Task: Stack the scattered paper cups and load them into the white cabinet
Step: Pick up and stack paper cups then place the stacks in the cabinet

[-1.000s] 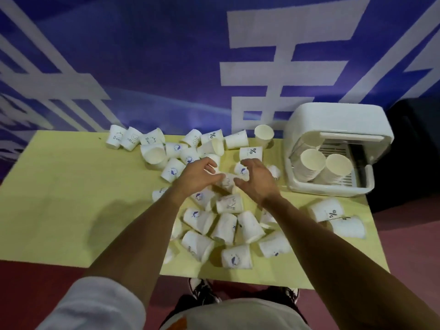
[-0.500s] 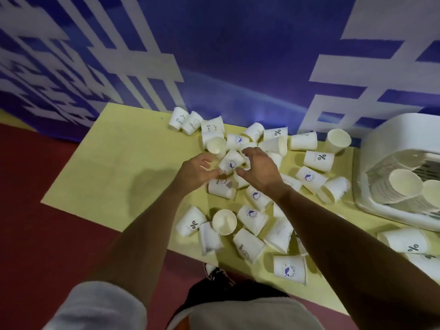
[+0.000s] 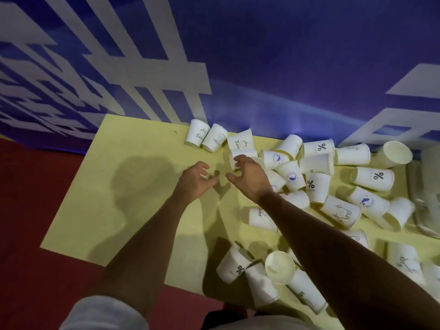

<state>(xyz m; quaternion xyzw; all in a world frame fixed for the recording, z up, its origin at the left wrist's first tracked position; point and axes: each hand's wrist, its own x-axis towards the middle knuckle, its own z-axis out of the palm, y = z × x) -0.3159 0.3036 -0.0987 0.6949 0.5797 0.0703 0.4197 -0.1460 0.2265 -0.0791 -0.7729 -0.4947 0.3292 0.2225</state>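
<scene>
Left hand (image 3: 195, 181) and right hand (image 3: 251, 178) hover over the yellow table (image 3: 133, 186), fingers loosely curled, holding nothing. Paper cups (image 3: 291, 175) lie scattered across the table's right half, mostly on their sides.

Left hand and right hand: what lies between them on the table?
In the head view, only bare, shadowed yellow table lies between the left hand and the right hand.

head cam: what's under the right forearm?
The right forearm lies over paper cups on the yellow table. A Bear-printed cup pokes out on one side, a second cup on the other. Their covered parts, and anything wholly beneath the arm, cannot be seen.
</scene>
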